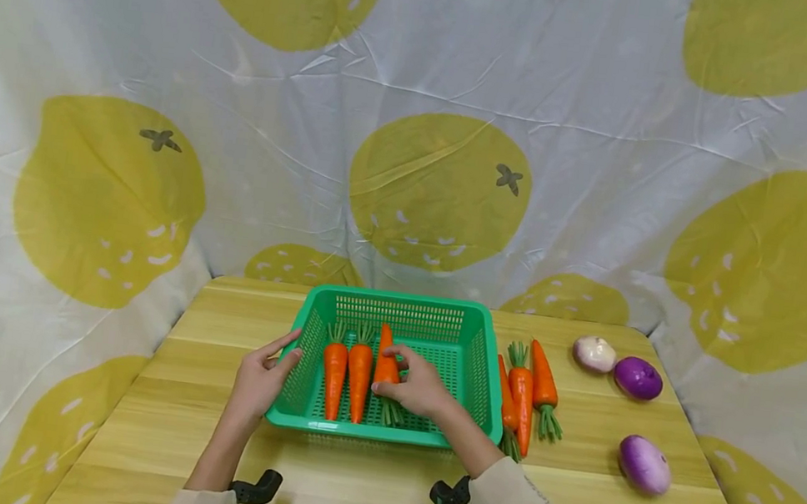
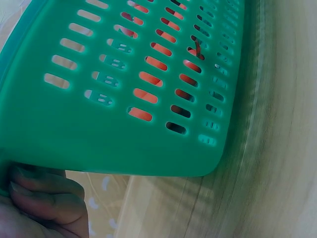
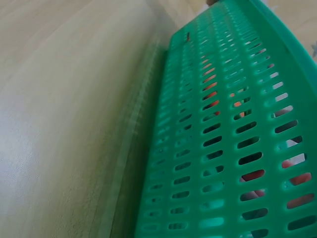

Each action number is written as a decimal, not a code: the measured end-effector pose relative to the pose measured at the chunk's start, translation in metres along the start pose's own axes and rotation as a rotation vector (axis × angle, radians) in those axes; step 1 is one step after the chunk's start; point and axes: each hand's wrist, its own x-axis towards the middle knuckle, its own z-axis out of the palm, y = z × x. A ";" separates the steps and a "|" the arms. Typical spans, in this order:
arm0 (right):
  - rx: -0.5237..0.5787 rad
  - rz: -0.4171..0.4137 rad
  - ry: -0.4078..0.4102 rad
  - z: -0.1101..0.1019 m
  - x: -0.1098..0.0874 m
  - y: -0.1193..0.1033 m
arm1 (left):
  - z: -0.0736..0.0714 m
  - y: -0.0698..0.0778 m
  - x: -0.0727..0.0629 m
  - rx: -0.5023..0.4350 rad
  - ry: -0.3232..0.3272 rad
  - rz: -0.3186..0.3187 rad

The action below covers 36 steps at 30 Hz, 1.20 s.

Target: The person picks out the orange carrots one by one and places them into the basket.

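The right hand (image 1: 416,383) pinches a carrot (image 1: 385,365); the left hand (image 1: 263,379) grips the basket (image 1: 351,430). A leftward slip might knock the carrots (image 1: 359,377) beside the right fingertips.

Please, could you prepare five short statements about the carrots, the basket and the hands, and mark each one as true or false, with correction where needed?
1. The left hand touches the green basket at its side. True.
2. The right hand holds a carrot inside the basket. True.
3. This held carrot has its leaves pointing away from the person. False: they point toward the person.
4. Two other carrots lie in the basket, leaves toward its far side. True.
5. The three round vegetables are in the basket. False: they lie on the table, to the right.
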 end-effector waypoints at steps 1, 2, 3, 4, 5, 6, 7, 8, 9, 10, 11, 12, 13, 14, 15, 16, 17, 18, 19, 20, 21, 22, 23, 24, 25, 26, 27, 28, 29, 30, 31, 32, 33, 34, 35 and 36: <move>-0.005 0.002 -0.002 0.000 0.000 0.000 | 0.000 0.000 0.000 0.001 0.001 -0.002; -0.009 0.002 -0.006 0.001 0.000 0.000 | 0.000 0.000 0.001 0.000 0.000 -0.004; -0.013 0.003 -0.010 0.001 0.000 0.001 | 0.000 -0.001 0.001 0.000 0.001 -0.007; -0.019 0.003 -0.012 0.001 0.001 0.001 | 0.000 -0.001 0.001 0.000 0.000 -0.011; -0.026 0.006 -0.015 0.001 0.001 0.001 | 0.000 0.000 0.001 -0.003 -0.002 -0.016; -0.032 0.009 -0.016 0.002 0.001 0.001 | 0.000 0.000 0.001 -0.005 -0.003 -0.020; -0.043 0.010 -0.019 0.002 0.002 0.001 | 0.000 0.001 0.001 -0.010 -0.004 -0.026; -0.056 0.013 -0.022 0.003 0.002 0.002 | 0.000 0.002 0.000 -0.016 -0.006 -0.031; -0.065 0.014 -0.025 0.003 0.003 0.002 | 0.000 0.004 0.000 -0.021 -0.009 -0.036; -0.078 0.012 -0.028 0.003 0.003 0.002 | 0.000 0.007 -0.002 -0.024 -0.012 -0.040; -0.090 0.010 -0.034 0.003 0.003 0.002 | 0.000 0.011 -0.004 -0.027 -0.015 -0.044; -0.100 0.006 -0.040 0.003 0.003 0.002 | 0.000 0.015 -0.006 -0.029 -0.019 -0.047; -0.103 0.004 -0.049 0.003 0.002 0.002 | 0.000 0.018 -0.008 -0.030 -0.023 -0.048; -0.108 0.002 -0.057 0.003 0.002 0.002 | 0.000 0.022 -0.010 -0.032 -0.027 -0.049; -0.111 -0.004 -0.065 0.003 0.001 0.002 | 0.000 0.026 -0.012 -0.035 -0.032 -0.048; -0.114 -0.009 -0.073 0.003 0.001 0.002 | 0.000 0.029 -0.014 -0.036 -0.034 -0.046; -0.116 -0.010 -0.081 0.003 0.000 0.002 | 0.000 0.031 -0.016 -0.039 -0.037 -0.045; -0.115 -0.009 -0.087 0.003 0.000 0.002 | 0.000 0.032 -0.017 -0.043 -0.039 -0.041; -0.115 -0.009 -0.093 0.003 0.000 0.002 | 0.000 0.032 -0.017 -0.045 -0.041 -0.038; -0.118 -0.010 -0.097 0.003 0.000 0.002 | -0.001 0.032 -0.018 -0.048 -0.040 -0.037; -0.117 -0.012 -0.100 0.003 0.000 0.002 | -0.001 0.032 -0.018 -0.049 -0.041 -0.035; -0.116 -0.011 -0.104 0.003 0.000 0.002 | 0.000 0.032 -0.018 -0.047 -0.040 -0.037; -0.119 -0.011 -0.106 0.003 -0.001 0.003 | 0.000 0.027 -0.015 -0.046 -0.039 -0.038; -0.120 -0.013 -0.110 0.003 -0.001 0.003 | 0.000 0.023 -0.013 -0.044 -0.034 -0.034; -0.121 -0.015 -0.113 0.003 -0.002 0.003 | 0.000 0.018 -0.011 -0.037 -0.028 -0.031; -0.122 -0.017 -0.115 0.004 -0.002 0.003 | 0.000 0.013 -0.008 -0.029 -0.021 -0.028; -0.123 -0.018 -0.116 0.003 -0.003 0.002 | 0.000 0.009 -0.006 -0.021 -0.017 -0.023; -0.121 -0.020 -0.117 0.003 -0.004 0.001 | 0.000 0.004 -0.003 -0.013 -0.010 -0.019; -0.119 -0.019 -0.117 0.003 -0.005 0.001 | 0.000 0.000 -0.001 -0.008 -0.005 -0.015; -0.115 -0.020 -0.116 0.003 -0.006 0.001 | 0.000 -0.001 -0.001 -0.002 -0.001 -0.010; -0.112 -0.020 -0.116 0.002 -0.007 0.001 | 0.000 -0.001 0.000 0.002 0.000 -0.009; -0.115 -0.018 -0.114 0.002 -0.007 0.000 | 0.000 -0.001 0.000 0.002 0.002 -0.010; -0.116 -0.017 -0.112 0.001 -0.008 0.000 | 0.000 0.000 -0.001 0.001 0.003 -0.010; -0.115 -0.017 -0.109 0.000 -0.009 0.000 | 0.000 0.000 -0.001 -0.002 0.005 -0.013; -0.116 -0.016 -0.105 -0.001 -0.009 0.000 | 0.001 0.000 -0.001 -0.005 0.002 -0.012; -0.122 -0.016 -0.099 -0.002 -0.010 0.000 | 0.001 0.000 -0.001 -0.007 0.000 -0.011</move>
